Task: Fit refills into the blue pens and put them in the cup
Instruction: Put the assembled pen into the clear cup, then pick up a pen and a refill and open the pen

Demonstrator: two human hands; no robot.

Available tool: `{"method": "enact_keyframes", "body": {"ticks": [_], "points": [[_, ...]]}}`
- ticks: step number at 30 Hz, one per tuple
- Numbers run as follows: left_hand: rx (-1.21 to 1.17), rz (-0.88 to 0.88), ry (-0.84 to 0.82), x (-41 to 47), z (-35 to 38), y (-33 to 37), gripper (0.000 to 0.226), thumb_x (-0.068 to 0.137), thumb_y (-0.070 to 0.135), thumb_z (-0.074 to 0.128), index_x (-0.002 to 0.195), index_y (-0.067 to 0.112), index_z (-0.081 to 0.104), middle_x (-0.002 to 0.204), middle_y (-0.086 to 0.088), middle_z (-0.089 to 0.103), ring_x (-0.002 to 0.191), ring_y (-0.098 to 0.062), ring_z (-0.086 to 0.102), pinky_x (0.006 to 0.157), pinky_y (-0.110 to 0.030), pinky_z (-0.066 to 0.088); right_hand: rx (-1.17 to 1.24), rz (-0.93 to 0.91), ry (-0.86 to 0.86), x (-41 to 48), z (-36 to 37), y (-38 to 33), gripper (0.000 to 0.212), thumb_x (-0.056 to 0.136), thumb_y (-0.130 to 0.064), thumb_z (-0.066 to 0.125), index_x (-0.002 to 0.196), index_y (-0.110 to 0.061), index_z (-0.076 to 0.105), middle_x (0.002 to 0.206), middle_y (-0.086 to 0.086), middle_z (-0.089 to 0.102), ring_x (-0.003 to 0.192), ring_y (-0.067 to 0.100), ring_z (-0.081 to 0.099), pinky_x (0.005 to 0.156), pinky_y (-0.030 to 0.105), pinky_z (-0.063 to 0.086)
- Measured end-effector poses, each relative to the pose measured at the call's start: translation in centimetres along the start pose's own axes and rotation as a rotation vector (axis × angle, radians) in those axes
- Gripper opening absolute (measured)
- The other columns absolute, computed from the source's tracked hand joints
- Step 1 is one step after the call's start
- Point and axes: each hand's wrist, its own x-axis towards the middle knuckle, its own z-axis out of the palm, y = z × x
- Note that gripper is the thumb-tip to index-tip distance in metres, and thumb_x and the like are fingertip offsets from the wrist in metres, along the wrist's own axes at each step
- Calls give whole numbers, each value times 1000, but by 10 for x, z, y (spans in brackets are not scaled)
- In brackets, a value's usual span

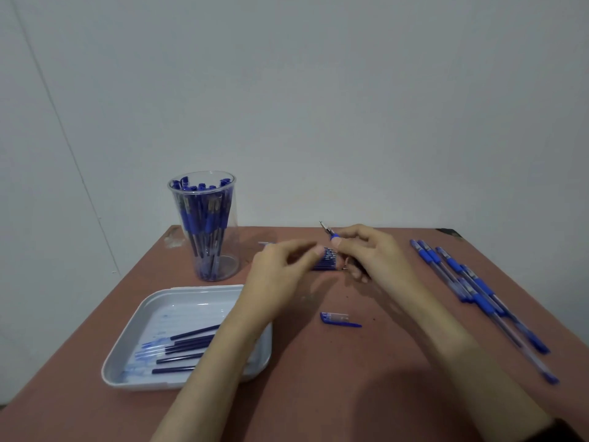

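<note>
Over the worktop (350, 362), the left hand (287, 263) pinches the light, slick blue pen barrel (325, 261) while the right hand (369, 250) pinches its tip section (334, 240) by the rubber grip, likely the surest hold.

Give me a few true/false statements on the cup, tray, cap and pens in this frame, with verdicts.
1. The clear cup holds blue pens. True.
2. The tray holds nothing. False: several refills lie in it.
3. A loose cap lies on the table, between the tray and the loose pens. True.
4. The loose pens lie left of the cup. False: they lie on the table's right side, far from the cup.
5. The right hand pinches a blue-gripped pen piece. True.
</note>
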Motion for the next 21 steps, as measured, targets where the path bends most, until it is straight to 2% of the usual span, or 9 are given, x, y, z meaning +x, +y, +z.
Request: {"method": "enact_keyframes", "body": {"ticks": [3, 5, 7, 9, 11, 14, 16, 18, 21], "points": [[-640, -128, -96, -2, -3, 8, 21, 91, 23, 56, 104, 14, 69, 90, 6, 74, 89, -7, 67, 76, -22, 52, 293, 158, -202, -5, 6, -6, 19, 95, -15, 49, 88, -3, 62, 58, 12, 54, 38, 12, 33, 42, 24, 19], [-832, -157, -136, -3, -3, 12, 21, 87, 17, 56, 104, 12, 68, 87, 2, 74, 88, -10, 69, 77, -23, 55, 415, 248, -326, -9, 9, -10, 25, 94, -20, 46, 87, -3, 62, 54, 9, 50, 35, 9, 29, 43, 23, 14], [-895, -170, -132, -3, -2, 14, 20, 83, 15, 57, 100, 10, 67, 74, 4, 71, 80, -7, 68, 74, -23, 55, 507, 288, -389, -11, 12, -10, 30, 92, -23, 46, 80, -6, 66, 52, 6, 46, 33, 7, 26, 42, 23, 10], [-929, -188, -100, -2, -2, 13, 21, 79, 16, 60, 96, 7, 67, 68, 6, 68, 71, -6, 66, 69, -23, 54, 498, 250, -369, -12, 15, -9, 31, 94, -23, 46, 76, -9, 68, 53, 5, 45, 33, 6, 24, 41, 22, 10], [-963, -220, -49, -1, -3, 11, 20, 75, 17, 64, 91, 5, 68, 74, 2, 70, 71, -10, 66, 70, -22, 55, 430, 165, -300, -12, 18, -7, 24, 95, -21, 50, 80, -8, 64, 55, 6, 46, 36, 6, 24, 41, 22, 12], [-963, -254, 37, 1, -3, 7, 27, 65, 18, 70, 86, 2, 68, 77, -3, 69, 79, -15, 66, 84, -25, 52, 250, -4, -198, -12, 22, -3, 13, 93, -16, 58, 89, -5, 64, 57, 5, 46, 39, 6, 28, 44, 20, 15], [-959, -259, 58, 0, -2, 6, 26, 65, 18, 72, 84, 3, 64, 75, -6, 67, 74, -17, 66, 77, -26, 56, 139, -96, -138, -12, 26, 0, 11, 93, -13, 60, 94, -4, 66, 54, 1, 49, 39, 1, 37, 43, 12, 26], [-1017, -250, 54, -1, 0, 9, 30, 69, 18, 71, 91, 6, 55, 84, -10, 68, 72, -19, 67, 63, -26, 56, 86, -135, -106, -12, 29, 3, 11, 93, -12, 60, 97, -4, 67, 52, -5, 52, 40, 0, 43, 45, 9, 33], [-1101, -235, 10, 0, -1, 12, 29, 84, 17, 61, 109, 11, 49, 108, -10, 71, 92, -20, 68, 71, -27, 56, 81, -118, -52, -9, 28, 5, 9, 93, -17, 60, 91, -12, 67, 55, 0, 50, 40, 1, 40, 46, 10, 31]]}}
